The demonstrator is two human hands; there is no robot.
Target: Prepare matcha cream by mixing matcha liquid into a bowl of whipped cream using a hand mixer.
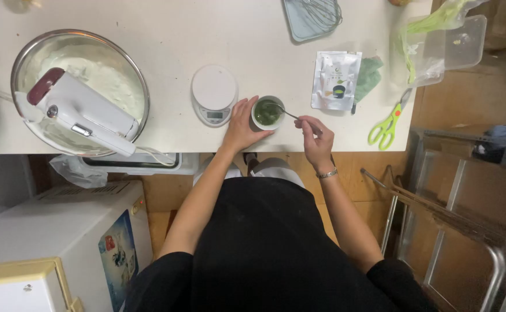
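Near the tabletop's [172, 34] front edge, the left hand [242, 124] cups a small white cup [268, 112] of green liquid while the right hand [316, 138] pinches a spoon [285, 111] dipped in it. Just beside stands a round scale [213, 94]; a pouch [336, 80] and green scissors [389, 121] crowd the right side.

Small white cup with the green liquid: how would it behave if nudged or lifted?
The cup looks rigid, probably ceramic, so likely breakable. It is small and holds green liquid, so a push may slide it or slosh it. The left hand steadies it while the right hand works a spoon.
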